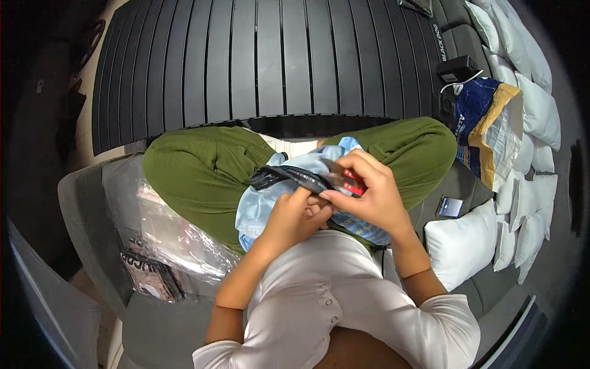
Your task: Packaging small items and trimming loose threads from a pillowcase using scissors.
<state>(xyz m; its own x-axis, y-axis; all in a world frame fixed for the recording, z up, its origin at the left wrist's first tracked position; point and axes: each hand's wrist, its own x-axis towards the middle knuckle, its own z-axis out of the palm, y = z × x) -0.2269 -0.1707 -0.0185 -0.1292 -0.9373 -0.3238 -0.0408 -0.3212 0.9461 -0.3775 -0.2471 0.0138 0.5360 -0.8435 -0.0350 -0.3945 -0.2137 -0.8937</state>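
Observation:
In my lap lies a bundle of light blue fabric (258, 215), crumpled between my crossed legs. Over it is a flat, black, shiny strip with small pale print (294, 176), which looks like part of a folded plastic package. My left hand (298, 215) is closed at the strip's near edge, its fingers curled and one pushed up against it. My right hand (372, 187) pinches the strip's right end between thumb and fingers. A small red piece (352, 183) shows within the right hand's grip; what it belongs to is partly hidden by the fingers.
A black slatted table (270, 61) stands ahead. Clear plastic packages (178, 221) and a dark printed packet (150, 277) lie left on the grey sofa (160, 335). On the right are a blue-and-yellow bag (485, 123), a small card-like item (450, 207), a black box (458, 69) and several white cushions (464, 246).

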